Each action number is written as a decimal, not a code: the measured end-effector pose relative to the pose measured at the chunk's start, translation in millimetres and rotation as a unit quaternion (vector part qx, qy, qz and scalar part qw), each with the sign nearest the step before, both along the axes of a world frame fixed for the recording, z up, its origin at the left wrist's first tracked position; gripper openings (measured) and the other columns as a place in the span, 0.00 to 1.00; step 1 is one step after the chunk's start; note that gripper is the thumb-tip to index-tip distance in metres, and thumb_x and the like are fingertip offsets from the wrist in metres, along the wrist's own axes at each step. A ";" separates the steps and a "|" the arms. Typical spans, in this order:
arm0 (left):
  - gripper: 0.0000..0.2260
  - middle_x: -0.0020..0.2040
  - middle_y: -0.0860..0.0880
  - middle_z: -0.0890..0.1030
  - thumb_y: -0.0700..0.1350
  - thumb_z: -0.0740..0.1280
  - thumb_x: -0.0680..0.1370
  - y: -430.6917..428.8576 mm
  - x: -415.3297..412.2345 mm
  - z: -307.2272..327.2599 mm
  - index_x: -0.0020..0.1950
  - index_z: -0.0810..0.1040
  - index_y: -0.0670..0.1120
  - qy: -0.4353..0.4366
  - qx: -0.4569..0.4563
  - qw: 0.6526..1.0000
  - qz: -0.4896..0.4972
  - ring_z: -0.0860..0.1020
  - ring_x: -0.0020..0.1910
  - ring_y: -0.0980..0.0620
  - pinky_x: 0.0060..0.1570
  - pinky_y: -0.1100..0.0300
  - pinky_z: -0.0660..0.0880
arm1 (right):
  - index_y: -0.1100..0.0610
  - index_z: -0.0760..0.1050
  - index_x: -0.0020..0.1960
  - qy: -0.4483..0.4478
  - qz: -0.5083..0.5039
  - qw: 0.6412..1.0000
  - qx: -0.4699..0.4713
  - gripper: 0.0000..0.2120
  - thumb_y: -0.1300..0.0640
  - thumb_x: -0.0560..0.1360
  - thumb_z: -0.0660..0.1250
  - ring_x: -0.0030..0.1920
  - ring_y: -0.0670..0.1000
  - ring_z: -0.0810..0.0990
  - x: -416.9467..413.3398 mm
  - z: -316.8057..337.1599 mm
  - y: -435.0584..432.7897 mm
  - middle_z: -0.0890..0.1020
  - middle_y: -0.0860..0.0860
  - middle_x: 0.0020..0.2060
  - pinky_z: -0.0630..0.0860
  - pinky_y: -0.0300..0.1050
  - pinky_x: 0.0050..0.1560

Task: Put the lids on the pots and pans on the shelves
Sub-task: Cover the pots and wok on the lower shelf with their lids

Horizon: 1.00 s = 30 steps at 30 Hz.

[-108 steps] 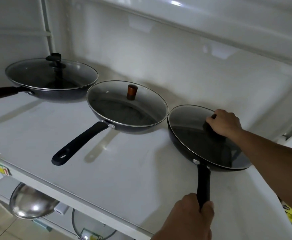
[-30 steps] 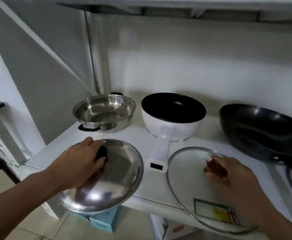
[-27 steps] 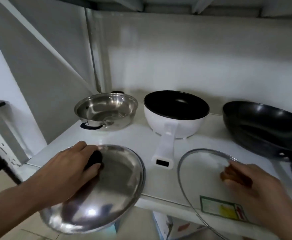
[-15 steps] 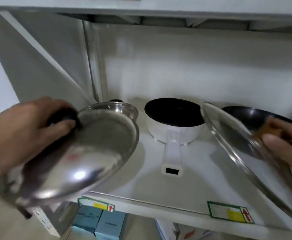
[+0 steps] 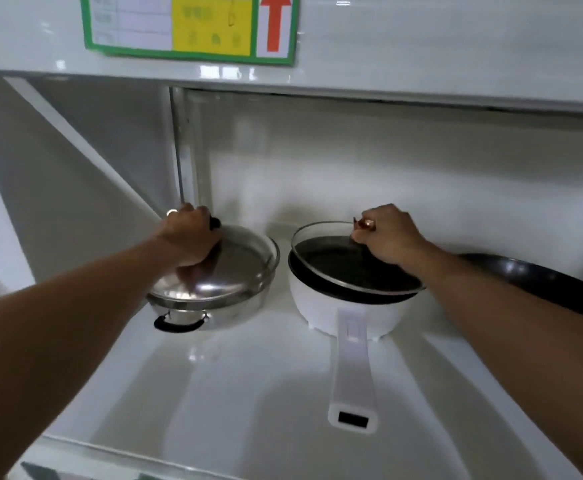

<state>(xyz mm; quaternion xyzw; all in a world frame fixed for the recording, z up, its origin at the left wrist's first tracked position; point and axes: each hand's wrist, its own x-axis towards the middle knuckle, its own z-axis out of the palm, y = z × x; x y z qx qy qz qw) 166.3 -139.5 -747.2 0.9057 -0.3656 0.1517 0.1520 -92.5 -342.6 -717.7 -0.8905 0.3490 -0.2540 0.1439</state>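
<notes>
While both arms reach deep into the white shelf, each hand grips a lid by its knob. The left hand is clenched around the black knob of a steel lid, a shallow polished dome with a thin rim and soft reflections across its surface. Directly beneath that grip, the lid rests on the steel pot, covering its mouth; the lid's near rim meets the pot's rim, though at the far right the seating is hard to judge. Below the hand, on the pot's near wall, a black loop handle curves outward. The right hand is closed on the copper-coloured knob of a glass lid, a clear disc edged with a metal band, through which a dark interior shows. Under that grip sits the white pan; the lid lies over it tilted, its far edge raised and its near edge down toward the pan's rim. From below the right hand, the pan's long white handle runs toward the shelf's front edge and ends in a dark rectangular slot. Just right of this wrist, partly hidden by the forearm, lies a black wok, uncovered. Above both hands, a green-bordered label with a yellow panel and a red arrow is fixed to the upper shelf's edge.
</notes>
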 end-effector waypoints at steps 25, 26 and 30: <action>0.21 0.60 0.37 0.75 0.54 0.62 0.78 -14.7 20.0 -42.8 0.64 0.74 0.40 0.044 0.008 0.999 0.014 0.74 0.59 0.34 0.55 0.46 0.72 | 0.66 0.78 0.45 0.030 0.001 0.998 -0.053 0.14 0.53 0.75 0.70 0.51 0.63 0.77 19.8 -25.2 -15.0 0.80 0.60 0.45 0.74 0.51 0.49; 0.21 0.59 0.37 0.75 0.54 0.62 0.78 -14.2 20.8 -42.4 0.64 0.75 0.40 0.045 0.009 0.999 0.013 0.75 0.58 0.34 0.55 0.46 0.73 | 0.66 0.78 0.45 0.032 0.004 0.998 -0.052 0.14 0.54 0.74 0.70 0.50 0.63 0.77 19.5 -24.7 -14.9 0.80 0.60 0.44 0.74 0.51 0.49; 0.21 0.59 0.37 0.75 0.54 0.62 0.77 -14.3 21.8 -41.0 0.63 0.75 0.40 0.051 0.009 0.999 0.013 0.75 0.57 0.35 0.53 0.47 0.72 | 0.66 0.79 0.46 0.037 0.005 0.998 -0.053 0.14 0.53 0.74 0.70 0.51 0.63 0.77 18.2 -25.6 -14.1 0.81 0.60 0.46 0.74 0.51 0.49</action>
